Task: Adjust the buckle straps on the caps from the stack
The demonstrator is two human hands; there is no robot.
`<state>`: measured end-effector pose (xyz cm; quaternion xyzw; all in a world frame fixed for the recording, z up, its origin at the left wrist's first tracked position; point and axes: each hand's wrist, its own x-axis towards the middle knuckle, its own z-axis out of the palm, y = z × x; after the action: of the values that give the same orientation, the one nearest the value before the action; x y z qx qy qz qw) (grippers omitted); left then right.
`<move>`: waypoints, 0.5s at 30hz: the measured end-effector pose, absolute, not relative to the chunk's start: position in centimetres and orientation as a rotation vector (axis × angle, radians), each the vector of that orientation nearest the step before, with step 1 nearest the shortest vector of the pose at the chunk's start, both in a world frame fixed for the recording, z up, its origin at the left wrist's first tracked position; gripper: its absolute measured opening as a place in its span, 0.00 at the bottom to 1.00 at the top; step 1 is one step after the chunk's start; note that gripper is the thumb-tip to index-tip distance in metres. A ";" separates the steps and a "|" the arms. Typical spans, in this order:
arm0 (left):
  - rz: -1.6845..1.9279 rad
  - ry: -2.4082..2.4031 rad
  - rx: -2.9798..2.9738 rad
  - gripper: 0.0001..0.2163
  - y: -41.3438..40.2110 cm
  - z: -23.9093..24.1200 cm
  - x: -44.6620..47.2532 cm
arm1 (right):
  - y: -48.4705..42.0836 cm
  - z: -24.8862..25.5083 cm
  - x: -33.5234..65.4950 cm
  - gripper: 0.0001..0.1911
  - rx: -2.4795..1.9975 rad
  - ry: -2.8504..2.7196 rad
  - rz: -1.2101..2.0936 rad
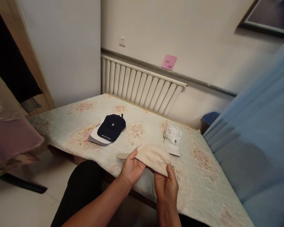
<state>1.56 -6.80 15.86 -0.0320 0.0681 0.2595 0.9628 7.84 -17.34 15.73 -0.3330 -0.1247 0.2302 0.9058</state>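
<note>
beige cap (153, 157), held, brim pointing left

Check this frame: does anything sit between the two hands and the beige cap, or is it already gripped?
Nothing visible stands between them. The left hand and right hand both grip the beige cap directly at the bed's near edge. The navy cap and the white cap lie farther back, apart.

Small white lettering on the front of the navy cap (111, 126), too tiny to make out, with another faint line along its brim. Handwritten digits on the pink sticky note (169, 62) on the wall, blurred beyond reading.
</note>
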 end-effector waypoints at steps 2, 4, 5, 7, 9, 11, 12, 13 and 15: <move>0.534 0.145 -0.056 0.21 -7.2 15.9 1.7 | -17.2 15.8 7.4 0.25 -0.649 -0.282 0.465; 0.530 0.151 -0.043 0.22 -7.7 15.8 1.8 | -16.9 15.6 6.8 0.25 -0.624 -0.286 0.471; 0.518 0.149 -0.037 0.22 -7.9 15.8 1.9 | -16.7 15.5 6.5 0.25 -0.623 -0.278 0.486; 0.483 0.143 -0.030 0.22 -8.3 15.5 1.9 | -16.3 15.1 6.2 0.26 -0.638 -0.245 0.521; 0.463 0.137 -0.026 0.23 -8.5 15.3 2.0 | -16.0 14.8 6.1 0.26 -0.658 -0.197 0.541; 0.477 0.132 -0.018 0.23 -8.5 15.1 2.0 | -15.9 14.6 6.2 0.25 -0.661 -0.155 0.547; 0.488 0.127 -0.015 0.23 -8.4 15.1 2.0 | -15.9 14.6 6.3 0.25 -0.659 -0.141 0.548; 0.498 0.124 -0.013 0.24 -8.3 15.1 1.9 | -16.0 14.6 6.5 0.25 -0.656 -0.134 0.550; 0.504 0.127 -0.020 0.24 -8.1 15.2 1.9 | -16.1 14.7 6.7 0.25 -0.657 -0.138 0.550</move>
<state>1.86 -8.06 15.20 -0.0099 0.0626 0.2492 0.9664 6.74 -16.13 14.67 -0.3182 -0.0666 0.2666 0.9073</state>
